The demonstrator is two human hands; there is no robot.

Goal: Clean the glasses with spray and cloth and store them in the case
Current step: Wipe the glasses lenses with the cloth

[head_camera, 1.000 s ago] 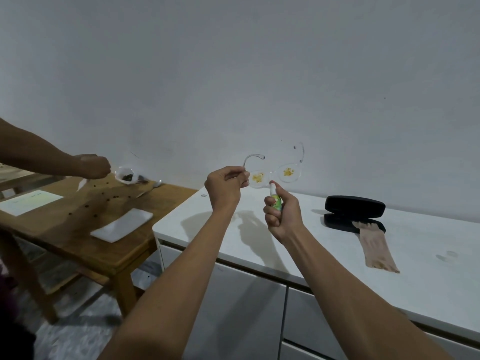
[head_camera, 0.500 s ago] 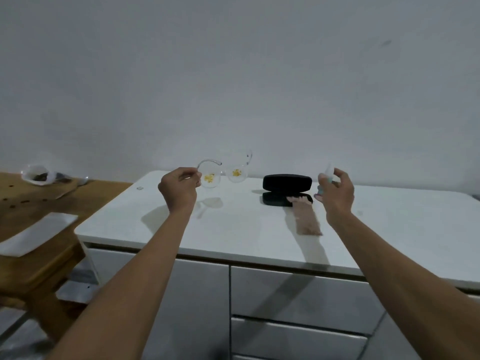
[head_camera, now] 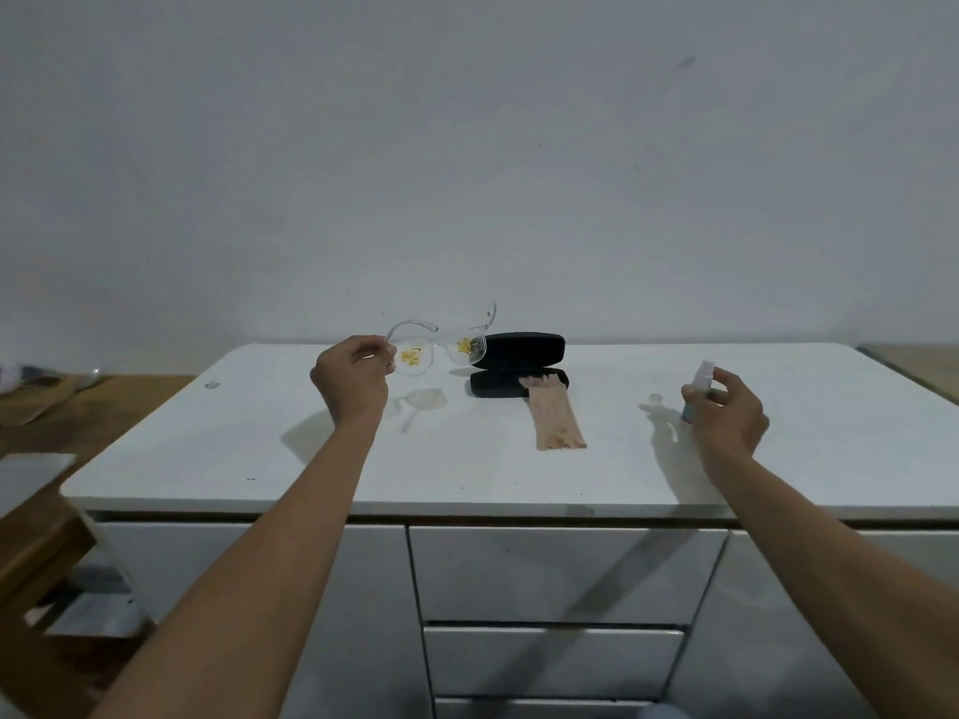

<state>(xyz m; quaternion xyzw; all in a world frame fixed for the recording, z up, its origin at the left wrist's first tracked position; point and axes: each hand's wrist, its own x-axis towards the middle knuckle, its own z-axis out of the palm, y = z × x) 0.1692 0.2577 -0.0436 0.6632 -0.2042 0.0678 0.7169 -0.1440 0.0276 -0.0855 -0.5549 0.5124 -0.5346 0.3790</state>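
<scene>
My left hand pinches one temple arm of the clear-framed glasses, holding them up above the white cabinet top; both lenses carry yellow smears. My right hand grips the small spray bottle low over the cabinet's right part, its white cap up. The black case lies open at the back, just right of the glasses. A beige cloth hangs out of the case onto the top.
A wooden table stands to the left of the cabinet with a white sheet near its edge. Drawers run below the cabinet top. A small round mark sits at the cabinet's left.
My right hand moved the spray bottle away from the lenses, far to the right and down toward the cabinet. My view turned right; the left hand still holds the glasses up.
</scene>
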